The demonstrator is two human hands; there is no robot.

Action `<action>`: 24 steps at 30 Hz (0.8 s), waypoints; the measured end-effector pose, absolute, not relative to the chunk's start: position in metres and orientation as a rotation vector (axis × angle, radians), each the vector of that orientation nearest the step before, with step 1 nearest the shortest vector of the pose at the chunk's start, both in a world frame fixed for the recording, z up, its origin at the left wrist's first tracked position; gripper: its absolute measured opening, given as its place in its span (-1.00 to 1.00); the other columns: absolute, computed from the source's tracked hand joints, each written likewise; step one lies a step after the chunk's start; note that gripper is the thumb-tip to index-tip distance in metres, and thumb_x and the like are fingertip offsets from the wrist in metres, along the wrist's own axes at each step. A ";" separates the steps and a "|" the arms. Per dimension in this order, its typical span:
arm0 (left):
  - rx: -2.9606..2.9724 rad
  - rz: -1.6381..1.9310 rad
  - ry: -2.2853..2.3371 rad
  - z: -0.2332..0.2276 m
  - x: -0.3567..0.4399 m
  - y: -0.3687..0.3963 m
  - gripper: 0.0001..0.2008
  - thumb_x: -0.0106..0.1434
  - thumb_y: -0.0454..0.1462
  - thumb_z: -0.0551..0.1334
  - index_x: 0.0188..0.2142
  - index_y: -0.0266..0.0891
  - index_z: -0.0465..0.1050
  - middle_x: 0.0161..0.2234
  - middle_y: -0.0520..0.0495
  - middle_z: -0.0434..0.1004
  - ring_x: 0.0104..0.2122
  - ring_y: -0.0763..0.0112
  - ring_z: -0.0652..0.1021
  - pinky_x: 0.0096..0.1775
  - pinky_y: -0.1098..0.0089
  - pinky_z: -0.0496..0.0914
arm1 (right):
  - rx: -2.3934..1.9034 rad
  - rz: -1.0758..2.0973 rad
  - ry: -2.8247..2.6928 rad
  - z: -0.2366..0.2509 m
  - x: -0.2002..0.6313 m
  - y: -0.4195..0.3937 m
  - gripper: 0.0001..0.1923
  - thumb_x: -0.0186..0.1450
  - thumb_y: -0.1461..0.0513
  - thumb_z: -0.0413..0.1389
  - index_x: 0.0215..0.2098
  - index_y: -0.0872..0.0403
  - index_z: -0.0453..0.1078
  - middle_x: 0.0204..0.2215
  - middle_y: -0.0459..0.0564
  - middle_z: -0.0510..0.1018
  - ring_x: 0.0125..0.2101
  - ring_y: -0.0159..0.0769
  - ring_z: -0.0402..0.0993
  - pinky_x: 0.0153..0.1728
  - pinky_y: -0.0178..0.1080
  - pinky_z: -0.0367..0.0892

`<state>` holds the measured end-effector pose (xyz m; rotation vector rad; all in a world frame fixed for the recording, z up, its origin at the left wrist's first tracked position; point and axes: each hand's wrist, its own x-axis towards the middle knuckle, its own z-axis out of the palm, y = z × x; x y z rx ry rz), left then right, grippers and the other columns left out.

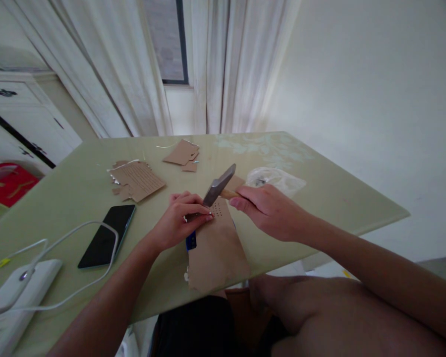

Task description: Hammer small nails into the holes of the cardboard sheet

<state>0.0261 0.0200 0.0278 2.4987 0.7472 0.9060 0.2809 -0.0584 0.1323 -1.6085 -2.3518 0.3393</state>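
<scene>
My right hand [269, 210] is wrapped round the wooden handle of a hammer [219, 184]. The grey hammer head is just above the fingertips of my left hand [181, 218]. Those fingers are pinched together over the cardboard piece [219, 253], and a small bright spot shows at their tips; what they hold is too small to name. Rows of small dark holes run across the far part of the cardboard, right beside the left fingertips. Under its left edge a blue object [191, 240] peeks out, mostly hidden.
Torn cardboard [137, 179] and smaller scraps [183, 152] lie farther back on the pale green table [282, 253]. A clear plastic bag [277, 179] is beyond my right hand. At left are a phone [107, 235], a white cable [78, 229] and a power strip [26, 302].
</scene>
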 end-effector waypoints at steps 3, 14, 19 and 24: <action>2.484 0.849 0.764 0.031 0.024 0.019 -0.73 0.49 0.00 0.32 -0.12 -0.04 0.75 -0.14 -0.10 0.71 -0.10 0.18 0.57 0.02 0.11 0.28 | -1.604 0.346 -2.347 0.134 0.282 -0.059 -0.57 0.65 0.05 -0.03 -0.34 0.05 0.36 -0.51 -0.08 0.40 -0.46 -0.28 0.29 -0.35 -0.19 -0.02; 2.468 0.704 0.826 0.036 0.021 0.016 -0.51 0.19 0.09 0.56 0.03 -0.02 0.69 0.08 -0.09 0.66 0.08 0.01 0.51 0.16 0.04 0.22 | -1.652 0.340 -2.591 0.122 0.283 -0.057 -0.56 0.65 0.06 -0.02 -0.33 0.08 0.43 -0.50 -0.03 0.46 -0.48 -0.28 0.26 -0.36 -0.16 -0.09; 2.476 0.694 0.851 0.035 0.021 0.016 -0.48 0.20 0.11 0.54 0.07 -0.02 0.69 0.08 -0.10 0.64 0.08 0.00 0.51 0.16 0.02 0.23 | -1.630 0.372 -2.374 0.127 0.284 -0.057 -0.57 0.65 0.06 -0.03 -0.34 0.06 0.39 -0.53 -0.09 0.40 -0.47 -0.28 0.31 -0.35 -0.19 -0.02; 2.462 0.702 0.868 0.033 0.022 0.016 -0.41 0.17 0.10 0.57 0.13 -0.03 0.68 0.06 -0.15 0.64 0.08 -0.04 0.52 0.17 0.00 0.27 | -1.626 0.283 -2.347 0.134 0.276 -0.057 -0.54 0.65 0.01 -0.05 -0.29 0.07 0.42 -0.48 -0.04 0.49 -0.45 -0.27 0.36 -0.35 -0.19 0.01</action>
